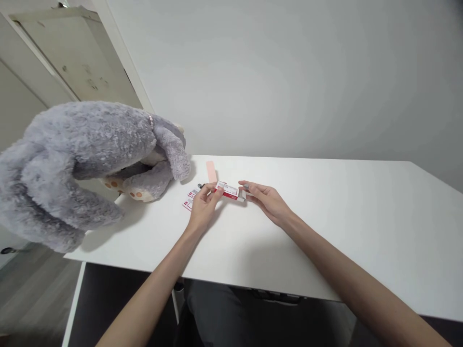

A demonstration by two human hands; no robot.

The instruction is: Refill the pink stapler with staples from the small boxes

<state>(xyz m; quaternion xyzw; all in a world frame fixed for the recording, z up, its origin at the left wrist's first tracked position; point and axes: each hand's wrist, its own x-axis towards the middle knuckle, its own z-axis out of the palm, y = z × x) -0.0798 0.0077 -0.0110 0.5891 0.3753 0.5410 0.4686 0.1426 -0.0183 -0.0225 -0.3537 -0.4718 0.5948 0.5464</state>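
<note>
A small red and white cardboard box (228, 190) is gripped in my left hand (203, 206), thumb on its top face. The box is held just above the table, and a flap stands open at its right end. Close to that end is my right hand (268, 200), its thumb and forefinger pinched on a small grey piece (246, 186) too small to name. Flat red and white printed packs (187, 204) lie on the table, partly hidden behind my left hand. A pale pink strip (211, 169) lies just beyond the box.
A big grey plush toy (97, 137) slumps over the left end of the white table (343, 217). Behind the table rises a plain wall (289, 77). A pale cabinet (79, 62) stands at the back left. The table's front edge runs below my forearms.
</note>
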